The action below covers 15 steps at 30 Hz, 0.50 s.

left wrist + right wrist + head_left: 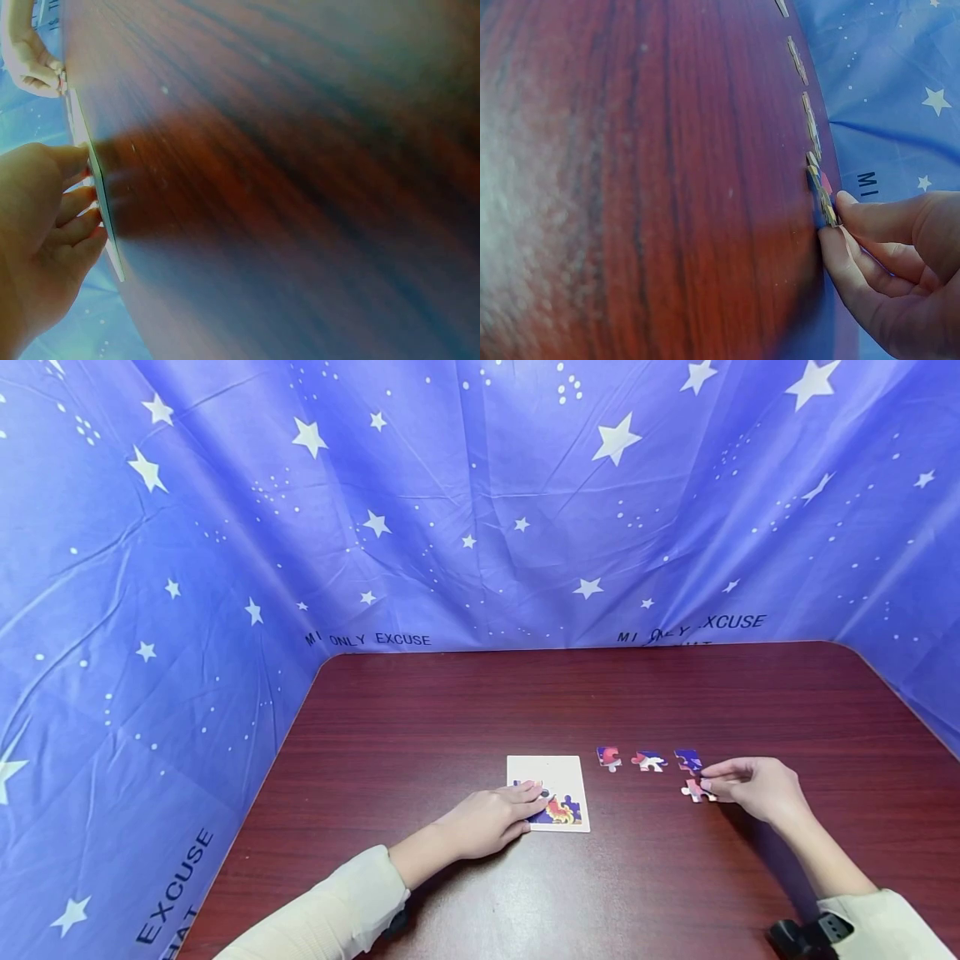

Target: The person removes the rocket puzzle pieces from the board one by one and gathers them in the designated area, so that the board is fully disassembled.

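My left hand (pixel 491 818) rests on a small white-framed puzzle board (pixel 546 768), its fingers stretched over the picture pieces in the lower part. Beside those fingers, a purple and yellow part of the picture (pixel 562 810) shows; the rest is hidden under them. In the left wrist view, the thumb and fingers lie along the board's edge (pixel 100 184). On the right side, thumb and fingertips of my right hand (pixel 761 789) pinch a pink and white jigsaw piece (pixel 693 790). The right wrist view shows this piece (pixel 827 208) edge-on between the fingertips.
Three loose jigsaw pieces lie in a row right of the board: a red one (pixel 608 757), a white and purple one (pixel 649 762) and a mostly purple one (pixel 686 759) close to my right fingertips. A starry blue curtain (pixel 480 527) surrounds the dark red wooden table (pixel 450 710).
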Motion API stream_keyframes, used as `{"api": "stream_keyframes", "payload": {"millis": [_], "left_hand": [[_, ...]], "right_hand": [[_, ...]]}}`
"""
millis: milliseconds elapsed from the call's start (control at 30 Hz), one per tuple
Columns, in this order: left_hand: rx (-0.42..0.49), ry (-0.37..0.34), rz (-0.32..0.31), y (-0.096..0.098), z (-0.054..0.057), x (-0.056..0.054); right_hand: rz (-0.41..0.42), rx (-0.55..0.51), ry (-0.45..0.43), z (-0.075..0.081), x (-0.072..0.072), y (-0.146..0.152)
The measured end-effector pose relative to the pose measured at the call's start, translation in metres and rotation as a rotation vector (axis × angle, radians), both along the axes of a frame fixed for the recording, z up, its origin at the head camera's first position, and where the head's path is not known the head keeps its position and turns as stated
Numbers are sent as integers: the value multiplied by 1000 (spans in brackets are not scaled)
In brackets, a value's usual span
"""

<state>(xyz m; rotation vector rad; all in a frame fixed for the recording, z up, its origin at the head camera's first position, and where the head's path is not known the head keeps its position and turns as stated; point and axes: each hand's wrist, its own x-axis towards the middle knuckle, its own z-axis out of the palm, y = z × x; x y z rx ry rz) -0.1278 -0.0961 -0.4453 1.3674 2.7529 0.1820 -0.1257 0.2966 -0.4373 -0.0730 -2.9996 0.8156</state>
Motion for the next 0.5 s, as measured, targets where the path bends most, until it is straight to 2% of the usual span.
{"api": "stream_keyframes", "payload": {"millis": [500], "left_hand": [[1,1,-6,0,1,0]], "right_hand": [[-4,-25,-50,6,1,1]]}}
